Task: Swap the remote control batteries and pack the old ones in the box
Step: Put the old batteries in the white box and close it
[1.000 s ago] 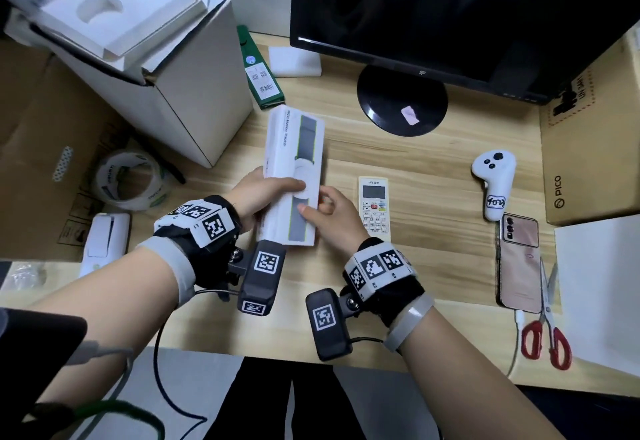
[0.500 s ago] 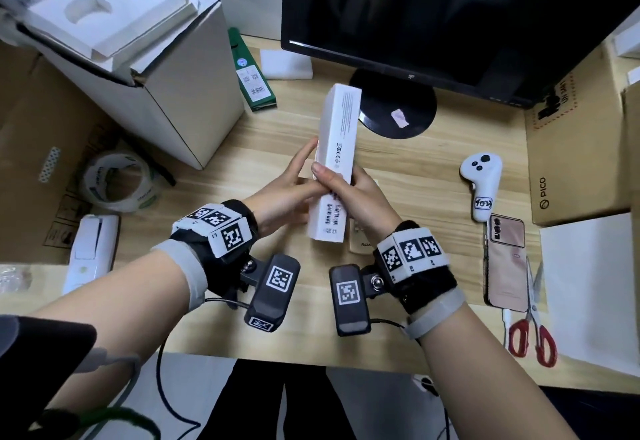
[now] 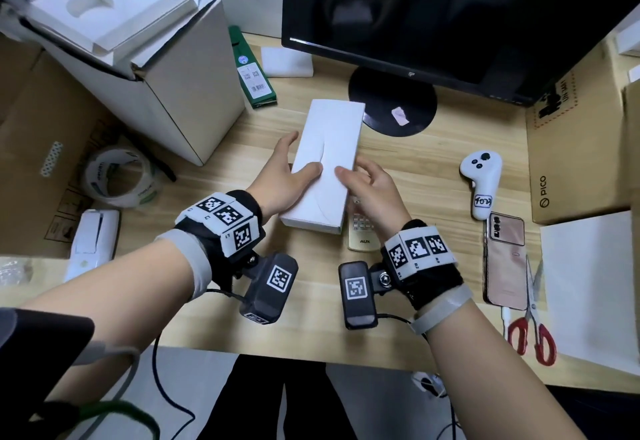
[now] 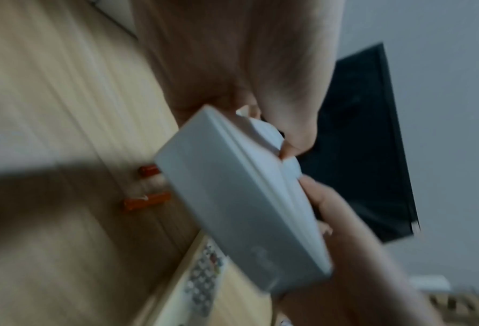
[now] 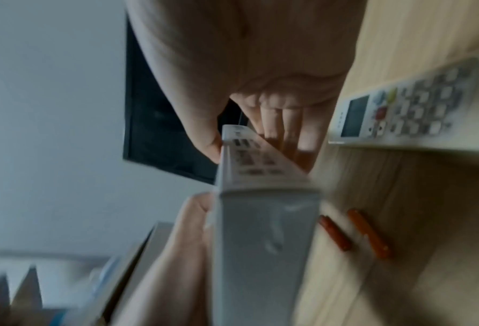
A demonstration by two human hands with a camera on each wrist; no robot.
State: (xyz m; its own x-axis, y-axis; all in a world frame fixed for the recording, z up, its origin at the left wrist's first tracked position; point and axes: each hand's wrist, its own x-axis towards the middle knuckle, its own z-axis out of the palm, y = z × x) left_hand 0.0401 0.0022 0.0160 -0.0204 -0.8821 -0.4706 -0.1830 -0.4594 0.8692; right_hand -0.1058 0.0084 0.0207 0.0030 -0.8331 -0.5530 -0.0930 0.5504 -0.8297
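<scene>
Both hands hold a long white box (image 3: 325, 162) just above the wooden desk, plain face up. My left hand (image 3: 280, 180) grips its left side with the thumb on top. My right hand (image 3: 370, 186) pinches its right side, thumb on top and fingers behind it (image 5: 283, 123). The white remote control (image 3: 362, 237) lies on the desk, mostly hidden under the box and the right hand; its buttons face up (image 5: 411, 105). Two orange batteries (image 5: 334, 232) (image 4: 146, 201) lie loose on the desk beneath the box, hidden in the head view.
A monitor (image 3: 450, 6) and its round base (image 3: 391, 100) stand behind the box. At the left are a tall white carton (image 3: 166, 86), a tape roll (image 3: 117, 176) and a green packet (image 3: 254, 69). A white controller (image 3: 481, 180), a phone (image 3: 504, 259) and scissors (image 3: 530, 318) lie at the right.
Both hands have turned the box over: printed face up, then on edge, now plain face up. It now covers most of the remote.
</scene>
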